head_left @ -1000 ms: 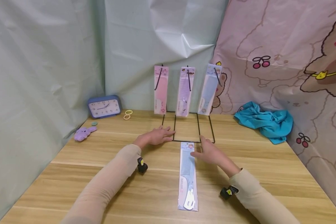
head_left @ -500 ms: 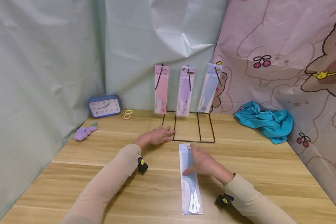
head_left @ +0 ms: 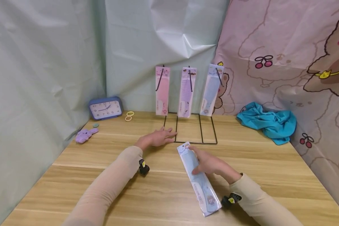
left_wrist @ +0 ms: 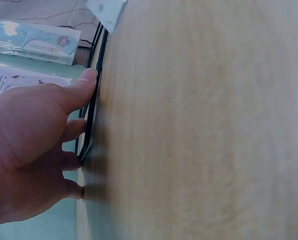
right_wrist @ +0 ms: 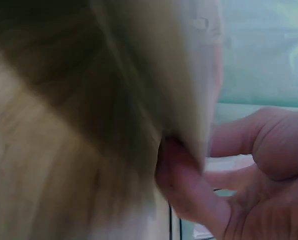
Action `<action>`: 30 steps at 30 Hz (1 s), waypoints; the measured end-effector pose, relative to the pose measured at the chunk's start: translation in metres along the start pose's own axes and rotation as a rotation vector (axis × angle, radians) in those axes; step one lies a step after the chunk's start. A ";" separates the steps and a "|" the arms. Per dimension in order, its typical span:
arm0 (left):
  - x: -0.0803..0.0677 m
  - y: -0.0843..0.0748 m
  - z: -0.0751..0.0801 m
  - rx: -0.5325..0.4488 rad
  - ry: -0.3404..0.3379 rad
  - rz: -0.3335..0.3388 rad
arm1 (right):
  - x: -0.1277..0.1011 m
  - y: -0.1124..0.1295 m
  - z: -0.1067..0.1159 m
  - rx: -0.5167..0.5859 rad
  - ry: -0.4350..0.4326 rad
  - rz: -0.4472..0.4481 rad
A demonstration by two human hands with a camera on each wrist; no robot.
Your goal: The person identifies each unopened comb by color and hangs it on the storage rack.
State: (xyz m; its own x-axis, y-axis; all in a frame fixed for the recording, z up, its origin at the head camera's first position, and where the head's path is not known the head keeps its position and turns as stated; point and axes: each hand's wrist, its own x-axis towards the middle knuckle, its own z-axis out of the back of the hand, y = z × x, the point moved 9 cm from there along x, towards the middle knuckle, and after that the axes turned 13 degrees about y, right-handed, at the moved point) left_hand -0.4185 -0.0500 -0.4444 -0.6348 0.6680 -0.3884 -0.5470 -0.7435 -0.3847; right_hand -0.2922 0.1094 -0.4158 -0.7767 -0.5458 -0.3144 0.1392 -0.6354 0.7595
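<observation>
My right hand (head_left: 206, 164) grips a packaged light-blue comb (head_left: 200, 180), thumb on top and fingers underneath, so the pack is raised off the wooden table (head_left: 73, 175) and slanted with its handle end toward me. In the right wrist view the pack (right_wrist: 189, 95) is a blur above my curled fingers (right_wrist: 199, 195). My left hand (head_left: 161, 137) lies flat with straight fingers on the left base wire of a black wire rack (head_left: 199, 142); the left wrist view shows the fingers (left_wrist: 74, 127) against that wire (left_wrist: 91, 120). From the rack hang a pink comb pack (head_left: 162, 90), a purple one (head_left: 186, 91) and a blue one (head_left: 212, 89).
A blue clock (head_left: 105, 107) and two hair ties (head_left: 129, 115) sit at the back left. A small purple plush (head_left: 84, 135) lies by the left curtain. A crumpled teal cloth (head_left: 266, 122) lies at the back right. Fabric backdrops close in three sides.
My right hand came off the rack's front, closed round the blue comb pack lying on the table, then lifted and turned it. My left hand stayed on the rack base.
</observation>
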 end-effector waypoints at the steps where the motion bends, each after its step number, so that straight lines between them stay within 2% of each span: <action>1: 0.000 0.000 0.000 -0.002 0.001 -0.001 | -0.002 0.003 0.006 -0.003 -0.020 0.024; 5: 0.000 0.000 -0.001 -0.001 -0.002 -0.010 | -0.016 0.019 0.036 0.093 -0.124 0.127; 9: 0.000 -0.001 0.001 0.008 -0.004 -0.017 | -0.041 0.039 0.066 0.196 -0.204 0.246; 14: 0.001 -0.001 0.002 0.009 0.004 -0.014 | -0.075 0.061 0.099 0.111 -0.359 0.385; 19: 0.001 -0.002 0.003 0.017 0.005 -0.012 | -0.095 0.072 0.120 0.051 -0.490 0.499; 25: 0.001 -0.001 0.003 0.012 0.010 -0.011 | -0.097 0.073 0.130 0.045 -0.506 0.542; 30: 0.002 -0.001 0.002 0.004 0.016 -0.013 | -0.091 0.069 0.139 0.022 -0.514 0.521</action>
State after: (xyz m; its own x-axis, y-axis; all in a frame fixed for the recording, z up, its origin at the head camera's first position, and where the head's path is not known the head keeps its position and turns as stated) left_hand -0.4199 -0.0481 -0.4429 -0.6190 0.6781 -0.3963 -0.5574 -0.7348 -0.3866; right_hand -0.2975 0.1912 -0.2558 -0.8043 -0.4451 0.3936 0.5607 -0.3491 0.7508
